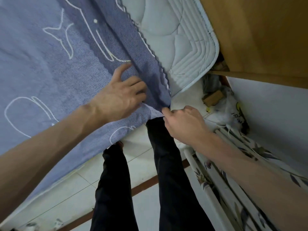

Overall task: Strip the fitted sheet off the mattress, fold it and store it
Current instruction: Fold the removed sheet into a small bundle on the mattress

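Observation:
A blue fitted sheet (50, 67) with white whale outlines covers most of the mattress. It is peeled back from the near right corner, where the white quilted mattress (180, 47) shows bare. My left hand (120, 95) lies on the sheet beside the folded-over edge, thumb out and fingers curled into the fabric. My right hand (181, 122) pinches the sheet's corner at the bed's edge, just right of the left hand.
A wooden cabinet (260, 34) stands close to the mattress corner at top right. Clutter and a plastic bag (231, 105) fill the gap below it. A floral-patterned fabric item (233, 189) lies at right. My legs in dark trousers (166, 172) stand on white floor tiles.

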